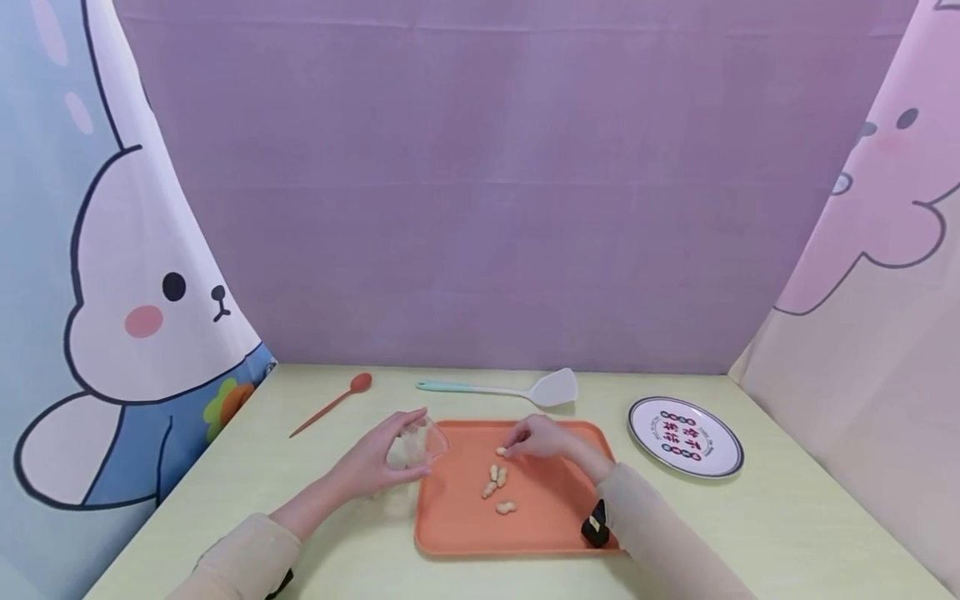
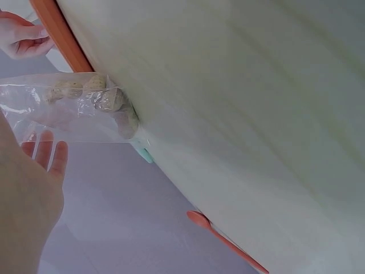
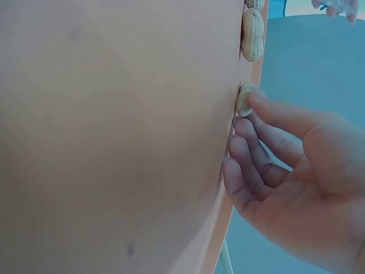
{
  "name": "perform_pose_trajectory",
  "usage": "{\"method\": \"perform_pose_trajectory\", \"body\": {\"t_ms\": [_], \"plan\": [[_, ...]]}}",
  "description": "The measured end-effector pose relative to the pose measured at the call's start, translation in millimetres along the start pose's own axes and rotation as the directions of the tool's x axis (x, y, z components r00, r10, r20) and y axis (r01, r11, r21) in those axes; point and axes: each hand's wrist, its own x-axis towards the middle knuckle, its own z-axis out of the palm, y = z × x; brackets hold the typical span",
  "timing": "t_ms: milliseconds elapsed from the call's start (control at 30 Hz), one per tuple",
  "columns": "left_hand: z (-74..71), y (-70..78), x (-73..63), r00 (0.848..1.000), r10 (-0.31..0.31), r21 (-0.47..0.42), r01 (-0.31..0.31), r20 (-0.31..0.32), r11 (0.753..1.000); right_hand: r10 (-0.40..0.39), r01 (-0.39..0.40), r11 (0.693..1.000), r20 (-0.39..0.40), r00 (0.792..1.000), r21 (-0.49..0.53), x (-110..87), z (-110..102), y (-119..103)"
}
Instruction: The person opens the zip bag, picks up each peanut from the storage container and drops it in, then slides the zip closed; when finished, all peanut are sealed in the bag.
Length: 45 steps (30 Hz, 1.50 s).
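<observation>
My left hand (image 1: 375, 454) holds a clear plastic bag (image 1: 415, 442) between thumb and fingers, its mouth spread toward the orange tray (image 1: 551, 521). Several peanuts (image 2: 111, 100) lie inside the bag, as the left wrist view shows. Over the tray, my right hand (image 1: 543, 437) pinches a peanut (image 3: 244, 101) between thumb and index finger, close to the tray surface. Its other fingers are bent, their tips down at the tray. More peanuts (image 1: 506, 507) lie loose on the tray, nearer the front than the pinched one.
A red spoon (image 1: 362, 383) lies at the back left of the table. Behind the tray is a white spatula (image 1: 555, 389) with a mint handle. A white plate (image 1: 720, 446) with red and dark print stands right of the tray. A purple curtain (image 1: 480, 208) hangs behind.
</observation>
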Motion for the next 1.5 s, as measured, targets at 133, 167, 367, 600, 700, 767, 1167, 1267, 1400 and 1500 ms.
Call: {"method": "perform_pose_trajectory", "body": {"t_ms": [133, 167, 367, 600, 700, 767, 1167, 1267, 1400, 1500], "plan": [[0.3, -0.4, -0.2, 1.000, -0.003, 0.002, 0.003, 0.000, 1.000, -0.005, 0.005, 1.000, -0.004, 1.000, -0.006, -0.8, 0.5, -0.3], [0.3, -0.3, -0.2, 1.000, -0.003, 0.003, 0.003, -0.001, 1.000, -0.010, 0.010, 1.000, -0.006, 1.000, -0.010, -1.0, 0.6, -0.1], [0.3, -0.2, -0.9, 1.000, -0.001, 0.002, 0.001, -0.005, 1.000, -0.010, 0.009, 1.000, -0.023, 1.000, -0.011, -0.3, 0.9, 2.5], [-0.5, 0.4, -0.9, 1.000, -0.005, 0.002, 0.005, -0.004, 1.000, -0.020, 0.019, 1.000, -0.023, 1.000, -0.021, -0.6, 0.0, 2.5], [-0.5, 0.7, -0.8, 1.000, -0.007, 0.005, 0.007, -0.005, 1.000, -0.033, 0.032, 0.998, -0.021, 0.999, -0.048, -1.4, -0.7, 2.5], [-0.4, 0.7, -0.7, 1.000, -0.009, 0.004, 0.009, -0.005, 1.000, -0.040, 0.039, 0.998, -0.021, 0.999, -0.056, -1.5, -1.0, 2.7], [0.6, 0.9, 0.0, 1.000, -0.001, 0.001, 0.001, -0.008, 1.000, 0.011, -0.012, 0.999, -0.022, 1.000, -0.032, -0.4, -0.9, 1.4], [0.6, 2.7, 0.0, 1.000, 0.015, 0.007, -0.015, -0.018, 1.000, 0.012, -0.013, 0.999, -0.025, 1.000, -0.042, 0.2, -1.7, 1.3], [0.5, 4.5, -0.1, 0.999, 0.027, 0.014, -0.027, -0.027, 1.000, -0.004, 0.003, 0.999, -0.038, 0.999, -0.037, 0.6, -4.0, 0.5], [0.4, 4.8, 0.3, 1.000, 0.018, 0.012, -0.018, -0.025, 1.000, -0.013, 0.012, 1.000, -0.063, 0.998, -0.013, 0.5, -7.2, -3.8]]}}
